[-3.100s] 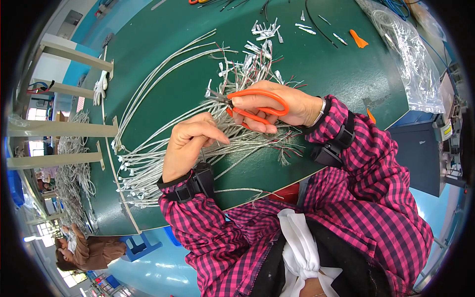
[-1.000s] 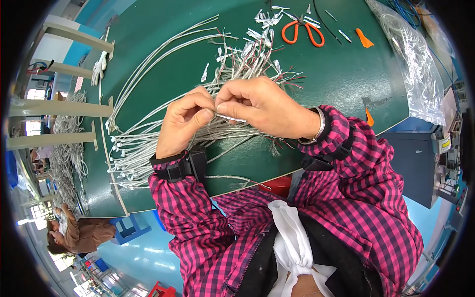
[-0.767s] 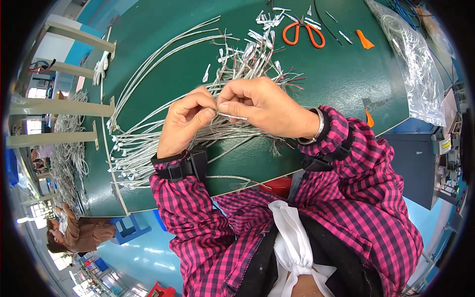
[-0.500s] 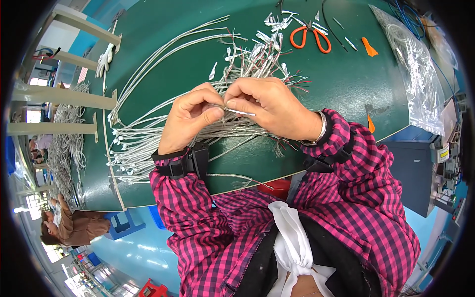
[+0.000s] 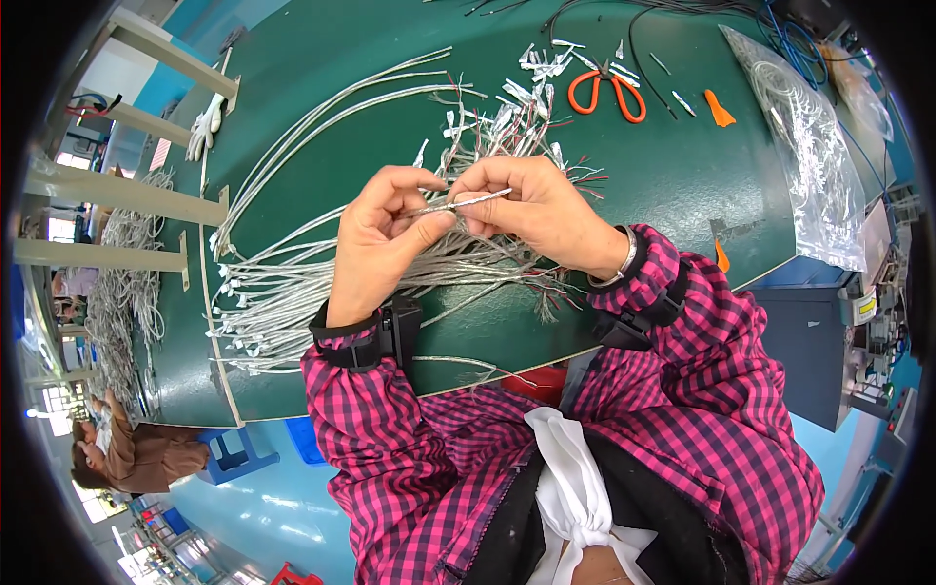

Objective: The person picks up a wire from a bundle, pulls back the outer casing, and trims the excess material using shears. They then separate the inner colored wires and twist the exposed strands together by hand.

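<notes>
Over the middle of the green table (image 5: 702, 185), my two hands meet at a thin silvery cable end (image 5: 490, 196). My left hand (image 5: 378, 234) pinches it between thumb and fingers. My right hand (image 5: 541, 214) grips it a little farther right, and its pale tip slants up past the thumb. Beneath my hands spread many grey shielded cables (image 5: 268, 322), with white bits at their left ends. Their far ends (image 5: 512, 122) fray into bare strands, thin red and dark wires and white foil scraps. My fingers partly cover the held cable.
Red-handled snips (image 5: 606, 93) lie at the back beside loose white scraps. Two orange pieces (image 5: 719, 109) and a clear bag (image 5: 804, 146) of cables are to the right. At the left edge are metal posts (image 5: 136, 195), a white glove (image 5: 205, 127) and hanging cables. A person (image 5: 141, 453) sits beyond.
The tip of the held cable, which slanted down to the right, now slants up to the right. My left thumb has moved right along it. The view has shifted slightly.
</notes>
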The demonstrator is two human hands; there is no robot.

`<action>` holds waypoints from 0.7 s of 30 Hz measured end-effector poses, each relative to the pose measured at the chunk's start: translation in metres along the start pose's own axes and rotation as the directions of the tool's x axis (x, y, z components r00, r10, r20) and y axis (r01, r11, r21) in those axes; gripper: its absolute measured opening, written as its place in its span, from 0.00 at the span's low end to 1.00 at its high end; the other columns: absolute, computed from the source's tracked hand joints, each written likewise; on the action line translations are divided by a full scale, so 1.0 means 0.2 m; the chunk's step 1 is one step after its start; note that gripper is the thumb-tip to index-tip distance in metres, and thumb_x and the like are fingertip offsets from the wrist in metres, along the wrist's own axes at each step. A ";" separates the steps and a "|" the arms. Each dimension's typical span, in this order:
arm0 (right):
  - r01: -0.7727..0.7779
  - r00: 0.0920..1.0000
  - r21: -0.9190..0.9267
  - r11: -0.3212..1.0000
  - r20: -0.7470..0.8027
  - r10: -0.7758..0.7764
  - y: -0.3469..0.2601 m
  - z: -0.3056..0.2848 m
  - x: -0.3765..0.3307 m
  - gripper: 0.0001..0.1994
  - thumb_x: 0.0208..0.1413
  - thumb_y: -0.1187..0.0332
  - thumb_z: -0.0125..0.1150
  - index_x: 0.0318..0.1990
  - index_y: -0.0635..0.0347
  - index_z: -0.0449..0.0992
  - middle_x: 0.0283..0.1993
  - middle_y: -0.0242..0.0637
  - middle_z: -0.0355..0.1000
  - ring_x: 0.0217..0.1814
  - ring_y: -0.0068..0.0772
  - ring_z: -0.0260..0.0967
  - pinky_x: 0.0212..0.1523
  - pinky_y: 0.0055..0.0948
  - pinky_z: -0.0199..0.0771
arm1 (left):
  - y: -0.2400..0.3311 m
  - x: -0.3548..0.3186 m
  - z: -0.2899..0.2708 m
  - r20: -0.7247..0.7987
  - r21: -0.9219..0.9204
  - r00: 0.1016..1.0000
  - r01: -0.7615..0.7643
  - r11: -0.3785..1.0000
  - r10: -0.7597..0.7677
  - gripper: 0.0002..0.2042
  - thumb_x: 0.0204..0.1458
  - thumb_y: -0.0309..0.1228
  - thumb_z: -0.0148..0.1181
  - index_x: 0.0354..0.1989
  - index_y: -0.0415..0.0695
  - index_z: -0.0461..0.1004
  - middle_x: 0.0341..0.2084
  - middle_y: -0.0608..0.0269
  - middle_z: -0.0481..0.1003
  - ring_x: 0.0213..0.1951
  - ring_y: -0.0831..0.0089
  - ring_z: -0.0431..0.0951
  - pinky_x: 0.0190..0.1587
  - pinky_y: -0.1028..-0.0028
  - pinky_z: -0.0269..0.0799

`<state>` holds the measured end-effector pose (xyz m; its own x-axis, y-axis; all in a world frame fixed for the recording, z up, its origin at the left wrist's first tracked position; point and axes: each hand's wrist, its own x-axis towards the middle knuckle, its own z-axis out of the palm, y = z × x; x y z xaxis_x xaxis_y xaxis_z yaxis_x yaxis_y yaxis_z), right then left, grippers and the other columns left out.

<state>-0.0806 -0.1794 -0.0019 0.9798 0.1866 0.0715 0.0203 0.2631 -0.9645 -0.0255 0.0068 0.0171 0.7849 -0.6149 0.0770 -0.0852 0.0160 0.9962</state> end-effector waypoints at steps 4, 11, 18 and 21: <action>0.011 0.999 0.020 1.000 0.045 -0.012 0.01 -0.01 0.01 0.08 0.58 0.70 0.55 0.41 0.66 0.73 0.26 0.28 0.68 0.29 0.15 0.64 0.31 0.15 0.65 | -0.01 0.00 0.00 -0.016 0.085 0.999 -0.027 0.996 0.029 0.09 0.47 0.19 0.62 0.38 0.36 0.76 0.27 0.70 0.71 0.31 0.86 0.68 0.33 0.87 0.62; -0.040 0.998 0.091 0.995 0.042 0.037 -0.03 0.02 -0.01 0.09 0.58 0.68 0.55 0.41 0.65 0.73 0.27 0.28 0.69 0.29 0.14 0.64 0.30 0.16 0.65 | -0.06 0.02 -0.02 0.024 -0.067 0.986 -0.164 0.984 0.166 0.09 0.48 0.18 0.60 0.39 0.35 0.77 0.32 0.65 0.74 0.34 0.82 0.72 0.37 0.82 0.66; 0.053 0.998 -0.013 0.998 0.023 -0.053 -0.01 0.01 -0.02 0.08 0.57 0.70 0.57 0.39 0.66 0.75 0.28 0.29 0.71 0.29 0.16 0.66 0.30 0.18 0.66 | -0.06 0.01 0.01 0.052 -0.108 0.996 -0.065 0.992 0.071 0.11 0.50 0.22 0.60 0.43 0.36 0.74 0.30 0.67 0.73 0.32 0.83 0.70 0.35 0.82 0.65; 0.148 0.989 -0.055 0.987 -0.018 -0.149 0.01 0.03 -0.02 0.06 0.55 0.72 0.58 0.37 0.66 0.75 0.28 0.31 0.72 0.29 0.19 0.67 0.29 0.19 0.66 | -0.06 0.00 -0.02 0.072 -0.202 0.997 -0.019 0.979 0.035 0.11 0.51 0.24 0.60 0.43 0.37 0.72 0.30 0.67 0.72 0.31 0.83 0.69 0.34 0.82 0.64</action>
<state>-0.0864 -0.1745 -0.0019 0.9693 0.1278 0.2099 0.1760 0.2352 -0.9559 -0.0221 0.0088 0.0049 0.7352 -0.6692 0.1084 0.0250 0.1866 0.9821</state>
